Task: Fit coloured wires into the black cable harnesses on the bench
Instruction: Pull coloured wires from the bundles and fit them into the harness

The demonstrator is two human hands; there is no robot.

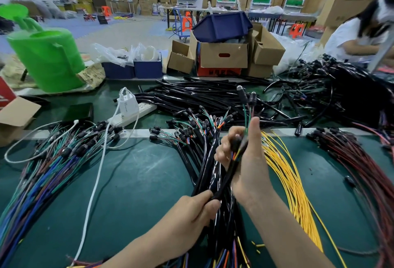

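Observation:
Over the green bench [138,182] I hold one black cable harness [226,178] slanting up to the right. My left hand [191,210] grips its lower sleeve. My right hand [245,156] grips its upper end, thumb up, where orange, green and other coloured wires [246,118] come out and rise to two black connectors [247,97]. Under my hands lies a bundle of more black harnesses [204,161]. Loose yellow wires [292,182] fan out just right of my right hand.
Blue, green and purple wires [42,171] with black plugs lie at left, red-black wires [366,171] at right. Black tubes [191,95] pile up behind. A white power strip [134,114] and its cable cross the bench. A green watering can [47,58], boxes and another person [358,39] stand beyond.

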